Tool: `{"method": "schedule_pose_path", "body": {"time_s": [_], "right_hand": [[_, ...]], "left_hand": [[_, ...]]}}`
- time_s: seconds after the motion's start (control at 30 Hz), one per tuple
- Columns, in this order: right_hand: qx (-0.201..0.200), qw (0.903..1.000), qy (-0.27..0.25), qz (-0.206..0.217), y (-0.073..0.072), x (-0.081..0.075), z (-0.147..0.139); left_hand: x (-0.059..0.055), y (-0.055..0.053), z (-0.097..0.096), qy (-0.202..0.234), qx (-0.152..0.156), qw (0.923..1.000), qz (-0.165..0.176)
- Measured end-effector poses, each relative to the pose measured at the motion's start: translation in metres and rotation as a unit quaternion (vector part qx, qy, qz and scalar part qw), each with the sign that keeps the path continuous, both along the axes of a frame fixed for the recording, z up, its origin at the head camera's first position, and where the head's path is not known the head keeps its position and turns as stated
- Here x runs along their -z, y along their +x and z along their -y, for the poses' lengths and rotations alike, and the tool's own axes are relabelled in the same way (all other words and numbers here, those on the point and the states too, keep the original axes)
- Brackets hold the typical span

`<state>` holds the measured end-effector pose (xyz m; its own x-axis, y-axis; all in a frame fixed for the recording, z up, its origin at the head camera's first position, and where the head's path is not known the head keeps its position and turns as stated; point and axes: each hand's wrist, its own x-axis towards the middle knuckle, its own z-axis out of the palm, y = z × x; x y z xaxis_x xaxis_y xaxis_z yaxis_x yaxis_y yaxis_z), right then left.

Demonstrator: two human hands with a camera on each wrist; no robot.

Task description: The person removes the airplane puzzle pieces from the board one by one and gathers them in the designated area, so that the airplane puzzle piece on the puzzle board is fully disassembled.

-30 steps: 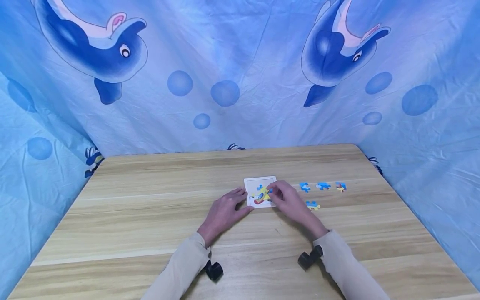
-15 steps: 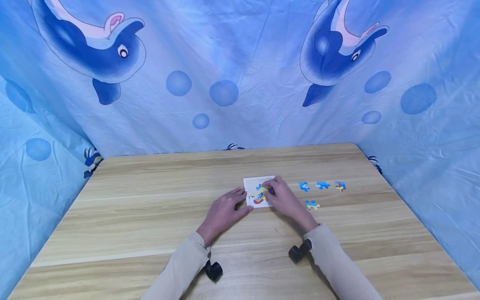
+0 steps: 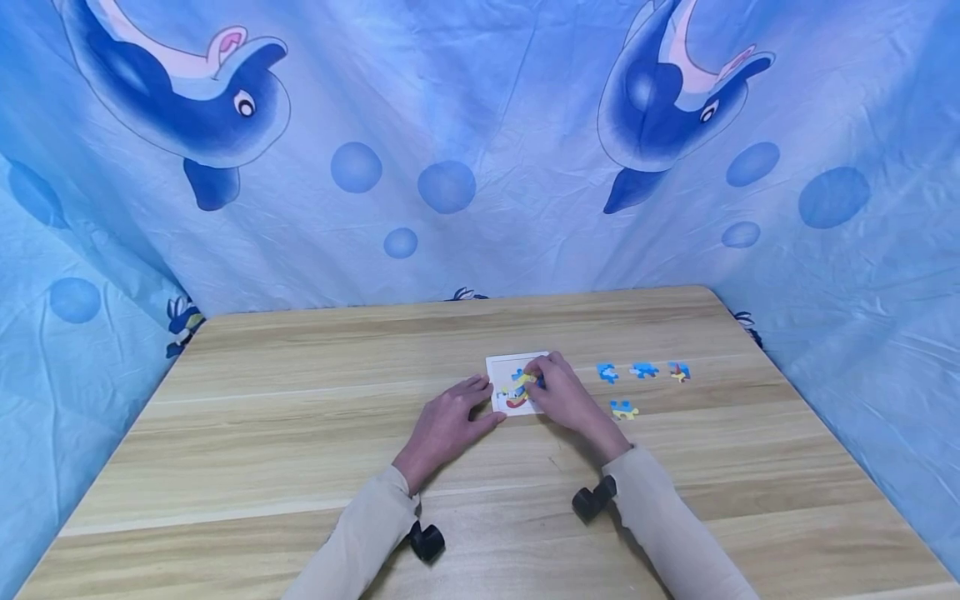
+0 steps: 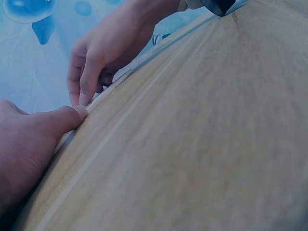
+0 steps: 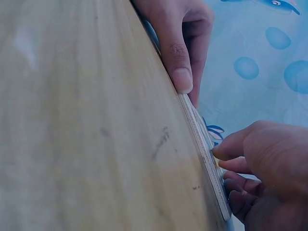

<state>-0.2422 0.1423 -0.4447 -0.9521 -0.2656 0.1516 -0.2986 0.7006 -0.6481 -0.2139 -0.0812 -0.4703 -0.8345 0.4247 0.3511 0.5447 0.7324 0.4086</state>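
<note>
A small white-framed jigsaw puzzle board (image 3: 517, 359) lies on the table, partly filled with yellow, red and blue pieces. My left hand (image 3: 450, 417) rests at its left side, fingertips along the left edge and thumb at the near-left corner. My right hand (image 3: 564, 394) is over the right half of the board. Its thumb and index finger pinch a puzzle piece (image 5: 219, 164) low against the board's surface; the fingers hide most of that piece. In the left wrist view, the right fingertips point down at the board, close to the left thumb.
To the right of the board lie loose puzzle pieces: a blue and white one (image 3: 607, 372), another blue one (image 3: 644, 370), a blue one with red (image 3: 679, 372) and a blue and yellow one (image 3: 623, 409). A dolphin-print curtain (image 3: 525, 250) encloses the wooden table (image 3: 300, 433).
My right hand has moved a little to the left over the board and settled there with its fingertips on the picture. The left hand keeps its place; the loose pieces lie unchanged.
</note>
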Motion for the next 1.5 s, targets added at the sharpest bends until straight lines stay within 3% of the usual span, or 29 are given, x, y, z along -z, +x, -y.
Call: {"method": "schedule_pose_path", "body": {"time_s": [0.53, 1.03, 1.27, 1.5], "right_hand": [[0.005, 0.9996, -0.016, 0.023, 0.0008, -0.0023, 0.0036], [0.011, 0.9998, -0.012, 0.01, 0.0018, -0.0007, 0.0035], [0.016, 0.9983, -0.043, 0.034, 0.0009, -0.002, 0.0026], [-0.015, 0.9961, -0.084, 0.024, 0.0002, -0.0021, -0.0005]], "left_hand": [[-0.0003, 0.0008, 0.0004, 0.002, -0.003, 1.0, 0.004], [0.0003, -0.0004, 0.0008, 0.0, 0.003, 1.0, 0.0], [0.0004, -0.0005, 0.0008, 0.004, 0.007, 1.0, -0.003], [0.0002, 0.0005, 0.0006, 0.003, 0.002, 1.0, 0.001]]}}
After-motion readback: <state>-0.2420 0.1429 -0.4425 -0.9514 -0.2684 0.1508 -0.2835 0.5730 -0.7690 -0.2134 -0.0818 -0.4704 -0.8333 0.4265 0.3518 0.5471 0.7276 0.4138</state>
